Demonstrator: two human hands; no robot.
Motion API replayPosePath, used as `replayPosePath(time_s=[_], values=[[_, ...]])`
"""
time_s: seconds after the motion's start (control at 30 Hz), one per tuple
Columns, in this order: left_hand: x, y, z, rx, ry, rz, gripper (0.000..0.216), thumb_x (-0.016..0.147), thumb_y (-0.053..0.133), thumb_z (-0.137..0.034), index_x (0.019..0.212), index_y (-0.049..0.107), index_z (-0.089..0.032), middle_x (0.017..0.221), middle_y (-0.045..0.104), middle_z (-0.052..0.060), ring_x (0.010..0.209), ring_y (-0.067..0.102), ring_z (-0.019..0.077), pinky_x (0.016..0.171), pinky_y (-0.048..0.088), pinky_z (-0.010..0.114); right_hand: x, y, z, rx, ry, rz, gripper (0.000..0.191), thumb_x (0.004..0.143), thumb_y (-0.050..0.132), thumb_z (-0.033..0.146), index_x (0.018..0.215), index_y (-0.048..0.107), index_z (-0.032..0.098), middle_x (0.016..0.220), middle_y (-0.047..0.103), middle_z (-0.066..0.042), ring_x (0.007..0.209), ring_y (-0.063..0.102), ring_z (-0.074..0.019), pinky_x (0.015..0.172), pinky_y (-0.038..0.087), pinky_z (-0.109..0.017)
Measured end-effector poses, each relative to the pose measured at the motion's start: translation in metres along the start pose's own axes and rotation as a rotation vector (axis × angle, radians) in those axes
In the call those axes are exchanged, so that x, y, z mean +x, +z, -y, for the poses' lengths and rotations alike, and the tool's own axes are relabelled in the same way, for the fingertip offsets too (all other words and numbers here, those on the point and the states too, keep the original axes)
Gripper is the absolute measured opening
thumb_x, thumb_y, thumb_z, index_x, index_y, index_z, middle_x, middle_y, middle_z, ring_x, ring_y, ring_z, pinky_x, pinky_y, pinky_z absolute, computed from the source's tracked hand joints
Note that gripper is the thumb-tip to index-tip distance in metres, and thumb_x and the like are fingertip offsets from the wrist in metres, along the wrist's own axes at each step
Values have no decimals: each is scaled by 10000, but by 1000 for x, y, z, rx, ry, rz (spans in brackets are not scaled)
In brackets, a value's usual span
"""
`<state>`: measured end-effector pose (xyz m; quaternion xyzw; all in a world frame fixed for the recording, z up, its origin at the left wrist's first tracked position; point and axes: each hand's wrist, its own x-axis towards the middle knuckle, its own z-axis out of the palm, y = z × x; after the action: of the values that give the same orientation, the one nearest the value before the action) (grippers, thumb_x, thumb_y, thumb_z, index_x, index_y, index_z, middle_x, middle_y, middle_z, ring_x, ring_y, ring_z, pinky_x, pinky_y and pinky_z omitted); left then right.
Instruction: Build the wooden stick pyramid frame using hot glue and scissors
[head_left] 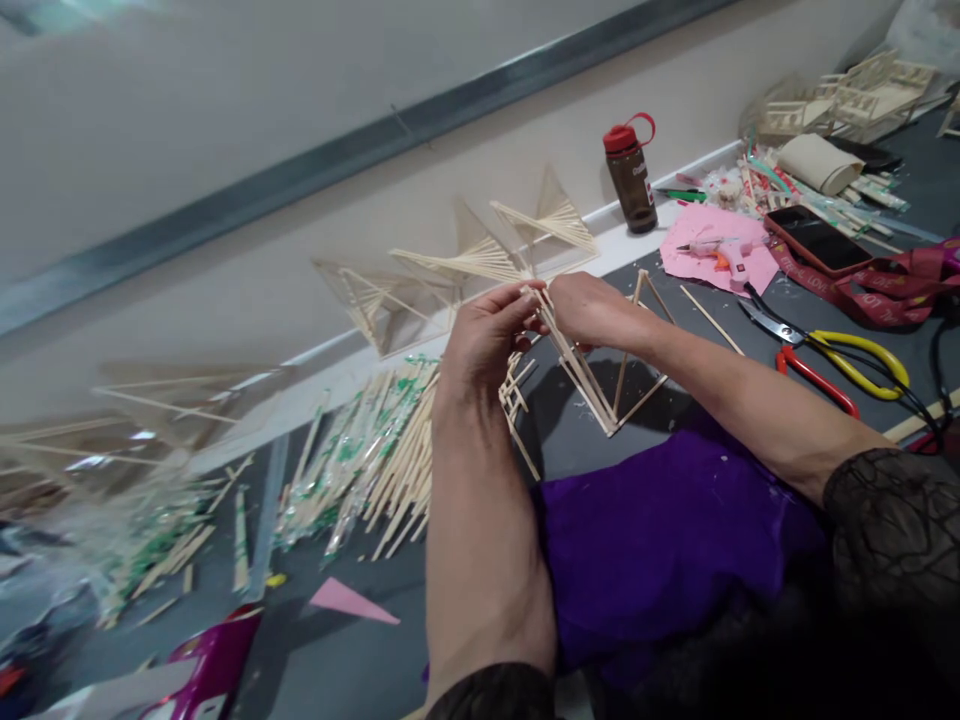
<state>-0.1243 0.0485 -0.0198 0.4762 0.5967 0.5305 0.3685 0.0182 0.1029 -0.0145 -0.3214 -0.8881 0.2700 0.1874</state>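
Both hands meet at the top of a wooden stick frame, built from thin pale sticks with triangular sides, standing on the dark table. My left hand pinches its upper end between thumb and fingers. At the same end, my right hand is closed around the sticks, its fingertips mostly hidden behind the hand. Beside my left wrist lies a small stick piece. Behind the hands, several finished stick models with fanned sticks stand along the wall. A purple cloth lies below my forearms.
Loose chopsticks and wrapped ones lie left. To the right are a glue gun on pink paper, cutting pliers, a phone and a red lanyard. A dark bottle stands by the wall.
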Motion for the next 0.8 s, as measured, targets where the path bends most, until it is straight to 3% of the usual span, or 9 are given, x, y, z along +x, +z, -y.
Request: replayPosePath(time_s=[0.4,0.53,0.63,0.8], values=[[-2,1,-3,-42,-45,-5,446,499,884,-329,893,755,-162,687,651,-6,507,572,68,393,316,142,-3,-5,3,59,53,31,304,905,568,235,1136,712,102,740,762,-105,519,676,-150,488,447,-172],[-2,-1,-3,-26,-51,-12,466,494,875,-310,919,752,-167,751,679,5,513,588,73,389,316,150,-7,-9,8,74,91,63,275,928,527,208,1073,722,79,689,745,-105,459,640,-138,476,446,-172],[-3,-4,-3,-25,-55,-13,469,507,865,-311,940,743,-180,791,700,18,517,597,86,386,305,161,-10,-11,11,50,81,41,277,937,512,202,1014,739,63,682,743,-127,482,659,-160,515,486,-194],[-4,-8,-5,-27,-52,-70,451,536,866,-324,941,725,-186,800,709,30,539,611,105,395,293,176,-16,-14,16,-15,79,7,286,947,492,152,1052,740,55,803,763,-171,691,740,-198,703,539,-228]])
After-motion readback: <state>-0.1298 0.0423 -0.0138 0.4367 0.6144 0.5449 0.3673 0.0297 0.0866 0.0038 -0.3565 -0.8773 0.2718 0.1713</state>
